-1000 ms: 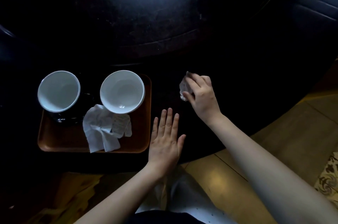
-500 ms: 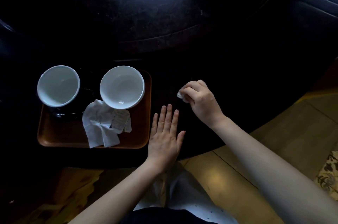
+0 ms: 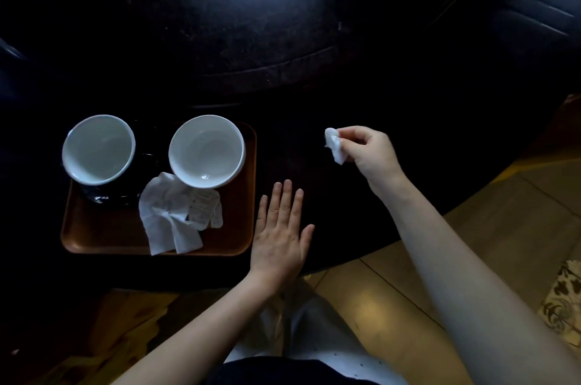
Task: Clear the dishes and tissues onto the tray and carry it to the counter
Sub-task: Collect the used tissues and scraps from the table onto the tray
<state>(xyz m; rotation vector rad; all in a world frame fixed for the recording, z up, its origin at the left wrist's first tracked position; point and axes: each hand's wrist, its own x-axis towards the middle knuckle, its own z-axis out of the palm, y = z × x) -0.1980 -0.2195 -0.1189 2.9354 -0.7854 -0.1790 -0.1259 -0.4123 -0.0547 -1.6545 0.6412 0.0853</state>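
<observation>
Pinching small crumpled white tissue: right hand. Left hand flat, released, beside brown wooden tray.

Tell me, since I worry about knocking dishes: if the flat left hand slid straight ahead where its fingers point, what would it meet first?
Probably nothing: the left hand points along bare dark table, passing right of the tray.
</observation>
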